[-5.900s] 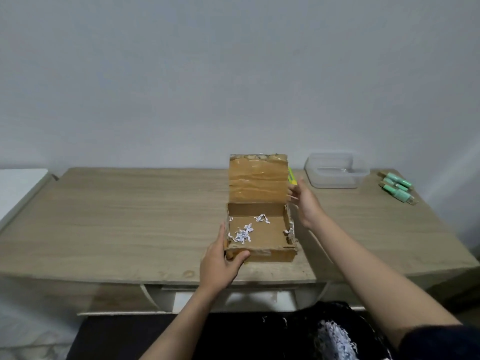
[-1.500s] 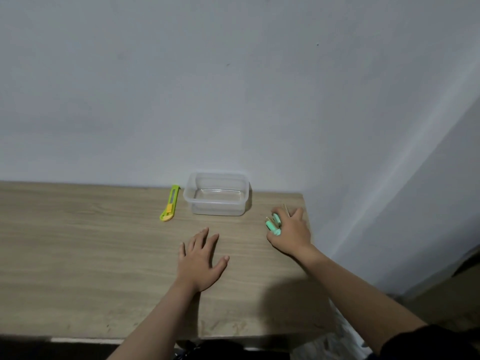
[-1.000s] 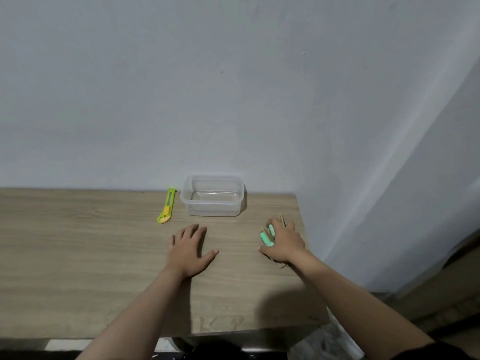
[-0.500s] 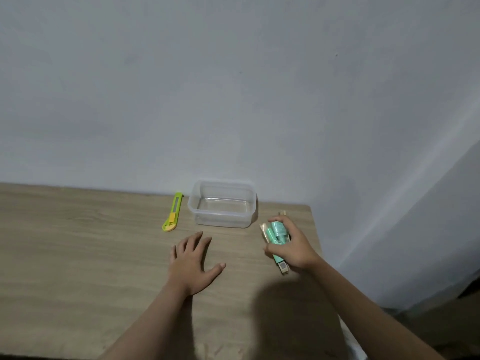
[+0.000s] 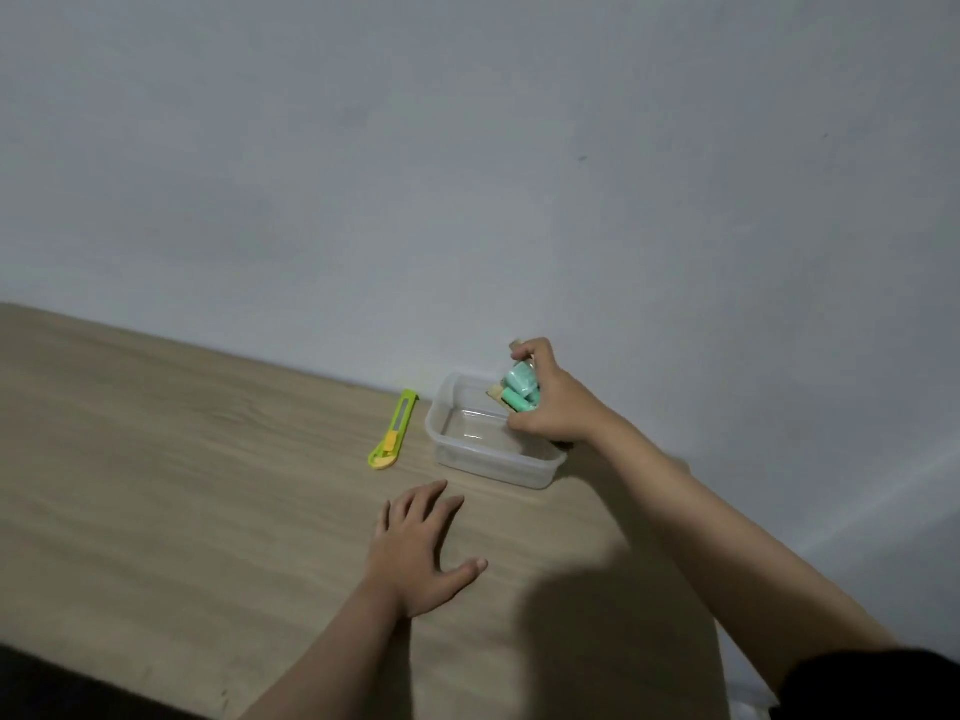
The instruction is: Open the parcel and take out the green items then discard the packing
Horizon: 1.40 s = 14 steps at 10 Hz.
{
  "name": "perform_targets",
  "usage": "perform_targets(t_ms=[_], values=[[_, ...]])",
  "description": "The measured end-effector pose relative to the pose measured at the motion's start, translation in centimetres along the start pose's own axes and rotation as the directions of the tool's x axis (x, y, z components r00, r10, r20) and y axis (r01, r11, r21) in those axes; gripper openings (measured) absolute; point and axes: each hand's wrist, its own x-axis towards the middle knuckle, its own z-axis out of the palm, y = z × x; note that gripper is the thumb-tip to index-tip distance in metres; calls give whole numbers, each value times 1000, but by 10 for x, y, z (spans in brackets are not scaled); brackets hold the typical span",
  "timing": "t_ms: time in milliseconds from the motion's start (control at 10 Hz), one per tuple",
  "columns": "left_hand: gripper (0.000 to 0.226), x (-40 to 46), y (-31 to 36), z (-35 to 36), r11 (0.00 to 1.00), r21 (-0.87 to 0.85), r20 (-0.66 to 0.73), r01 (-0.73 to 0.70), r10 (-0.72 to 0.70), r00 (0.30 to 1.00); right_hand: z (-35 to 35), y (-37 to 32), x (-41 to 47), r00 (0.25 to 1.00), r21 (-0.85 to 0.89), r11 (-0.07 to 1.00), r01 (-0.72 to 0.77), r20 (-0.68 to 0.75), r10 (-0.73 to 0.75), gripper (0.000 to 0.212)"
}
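My right hand [image 5: 553, 402] is closed around a bunch of green items [image 5: 521, 388], small mint-green tubes with tan ends. It holds them over the right part of a clear plastic container [image 5: 470, 460] that stands near the wall. My left hand [image 5: 418, 550] lies flat on the wooden table [image 5: 182, 485] with its fingers spread, in front of the container. The parcel is out of view.
A green and yellow utility knife [image 5: 393, 429] lies just left of the container. The wall runs close behind it. The table's right edge is near my right forearm, and its front edge is at the lower left.
My right hand has lifted the green items off the table and carried them left and back, over the clear container. My left hand has stayed flat on the table.
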Motion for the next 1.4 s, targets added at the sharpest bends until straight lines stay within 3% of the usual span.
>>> perform_targets(t_ms=[100, 200, 300, 600, 700, 900, 1000, 1300, 1400], values=[[77, 0, -1, -1, 1000, -12, -13, 1, -1, 1000, 16, 5, 20, 991, -163, 986, 44, 129, -23, 69], [77, 2, 0, -3, 1000, -9, 8, 11, -11, 1000, 24, 10, 29, 988, -205, 978, 35, 156, -3, 67], [76, 2, 1, -6, 1000, -17, 20, 18, -17, 1000, 30, 20, 34, 979, -103, 994, -24, 197, 44, 64], [77, 1, 1, -9, 999, -16, 59, 40, -39, 997, 45, 31, 45, 948, -140, 989, -51, 306, 92, 61], [78, 1, 0, -9, 999, -14, 58, 47, -46, 997, 48, 32, 46, 949, -161, 986, -29, 305, 77, 57], [77, 0, 0, -10, 999, -11, 52, 44, -44, 998, 47, 31, 46, 996, -121, 992, 31, 90, -20, 44], [77, 0, 1, -10, 999, -20, 55, 45, -44, 998, 45, 29, 41, 998, -167, 986, -28, 48, 37, 38], [77, 1, 4, -9, 998, 6, 79, 69, -69, 994, 49, 35, 44, 972, -219, 974, -64, 209, 110, 36], [77, 1, 4, -9, 996, 6, 97, 90, -91, 991, 50, 32, 43, 982, -245, 967, -77, 147, 115, 35]])
